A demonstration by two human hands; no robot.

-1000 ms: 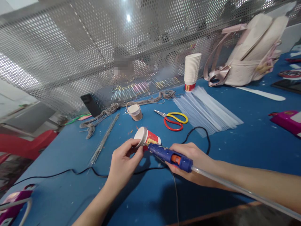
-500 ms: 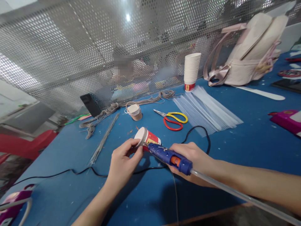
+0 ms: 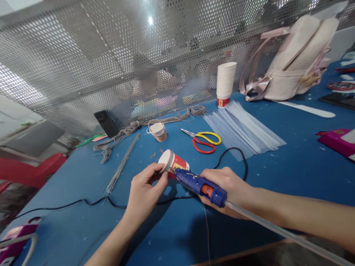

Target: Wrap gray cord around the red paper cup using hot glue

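Note:
My left hand is closed on a red and white paper cup, thumb and fingers pinching near its rim. The cup lies tilted, its white end toward the left, with a grey cord wound around it by the rim. In my right hand is a blue hot glue gun, its nozzle at the cord and cup beside my left thumb. A long clear glue stick sticks out of the gun's back end. A thin grey cord hangs down below the gun.
Scissors lie beyond the cup, near a small cord-wrapped cup. Clear glue sticks, stacked paper cups and a pale backpack are at the right. Grey cord runs along the mesh panel; a black cable crosses the table.

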